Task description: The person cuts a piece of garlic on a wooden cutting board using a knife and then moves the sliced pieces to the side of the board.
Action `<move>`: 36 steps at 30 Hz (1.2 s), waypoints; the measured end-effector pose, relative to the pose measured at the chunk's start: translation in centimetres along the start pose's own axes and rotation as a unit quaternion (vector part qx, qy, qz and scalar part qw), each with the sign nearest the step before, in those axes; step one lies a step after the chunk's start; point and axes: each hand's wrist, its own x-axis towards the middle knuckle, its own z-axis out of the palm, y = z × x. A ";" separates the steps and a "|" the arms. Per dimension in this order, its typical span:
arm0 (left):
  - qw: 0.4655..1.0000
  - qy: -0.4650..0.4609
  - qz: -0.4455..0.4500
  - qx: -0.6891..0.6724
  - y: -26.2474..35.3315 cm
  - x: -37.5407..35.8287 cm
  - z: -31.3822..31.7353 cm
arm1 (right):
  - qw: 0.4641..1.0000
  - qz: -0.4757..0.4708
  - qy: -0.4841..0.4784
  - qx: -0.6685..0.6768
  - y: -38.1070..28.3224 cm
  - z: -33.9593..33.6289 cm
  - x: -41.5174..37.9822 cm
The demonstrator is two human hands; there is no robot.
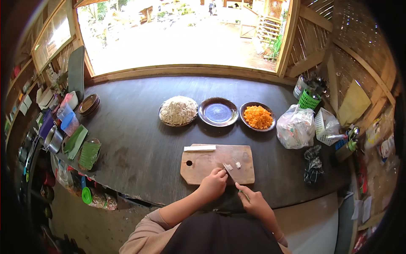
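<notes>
A wooden cutting board point(203, 165) lies near the table's front edge. My right hand point(253, 202) is closed round the handle of a knife point(231, 173), whose blade is over the board. Beside the blade, my left hand point(215, 182) has its fingers bent and pressed on the board; what they hold is too small to make out. Small white pieces point(238, 165) lie right of the blade, and more point(229, 167) are against it. A long white strip point(199, 148) rests along the board's upper left edge.
Behind the board stand a plate of white shreds point(178, 111), an empty dark plate point(218, 112) and a plate of orange pieces point(258, 117). Plastic bags point(296, 127) and baskets point(325, 127) are at right. Leaves point(76, 142), a pot point(53, 139) and stacked brown plates point(89, 105) are at left.
</notes>
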 end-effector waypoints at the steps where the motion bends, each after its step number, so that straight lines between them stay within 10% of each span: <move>1: 1.000 0.004 -0.014 -0.017 0.2 0.0 0.0 | 1.000 0.006 -0.002 0.004 -0.1 -0.1 0.0; 23: 0.999 -0.033 -0.018 0.000 0.4 0.3 -0.6 | 0.995 -0.089 0.040 0.031 1.8 1.8 2.5; 36: 1.000 -0.004 -0.018 -0.004 0.5 0.1 -0.5 | 1.000 0.013 -0.007 0.021 -0.2 0.0 0.8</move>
